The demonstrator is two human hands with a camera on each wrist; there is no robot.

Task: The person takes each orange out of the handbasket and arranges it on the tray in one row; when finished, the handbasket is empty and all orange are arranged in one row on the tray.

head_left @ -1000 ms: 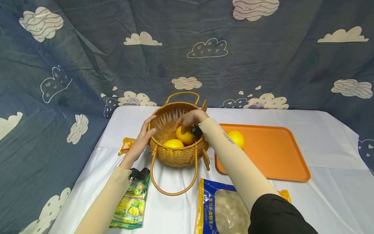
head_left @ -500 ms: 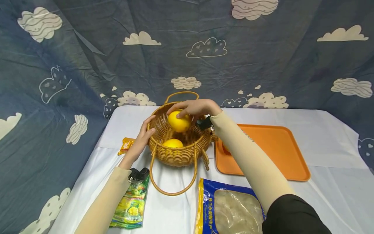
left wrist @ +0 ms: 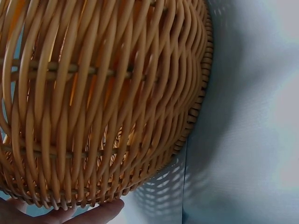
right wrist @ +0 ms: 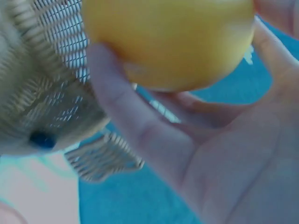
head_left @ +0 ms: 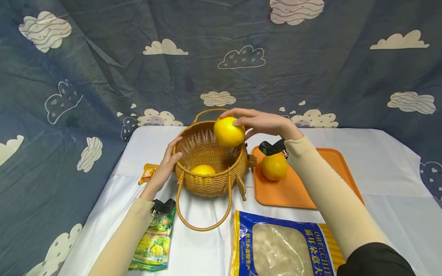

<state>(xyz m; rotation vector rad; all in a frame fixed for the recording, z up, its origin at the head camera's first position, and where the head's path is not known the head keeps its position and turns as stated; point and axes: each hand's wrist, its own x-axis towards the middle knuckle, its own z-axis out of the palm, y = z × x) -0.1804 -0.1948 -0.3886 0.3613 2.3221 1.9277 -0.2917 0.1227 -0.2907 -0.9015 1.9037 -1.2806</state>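
My right hand (head_left: 266, 123) holds a yellow-orange fruit, an orange (head_left: 229, 132), above the right side of the wicker basket (head_left: 207, 188). In the right wrist view the fingers and thumb curl round the orange (right wrist: 173, 42). At the basket's left rim, my left hand (head_left: 164, 168) grips the side, thumb tip over the edge. The left wrist view has its fingers (left wrist: 105, 212) against the woven wall. Inside the basket lies another orange (head_left: 203, 170), partly hidden by the front wall. A further orange (head_left: 274, 167) sits on the orange tray (head_left: 300, 191), below my right wrist.
A blue and yellow pasta bag (head_left: 281, 245) lies in front of the tray. Near my left forearm are a green tea pouch (head_left: 153, 245) and a small orange packet (head_left: 148, 173). The basket's front handle (head_left: 203, 229) hangs down onto the white cloth. A cloud-patterned curtain (head_left: 193, 80) stands behind.
My right hand has lifted the orange out of the basket, up and to the right. The orange on the tray has come into fuller view. The left hand stays at the rim.
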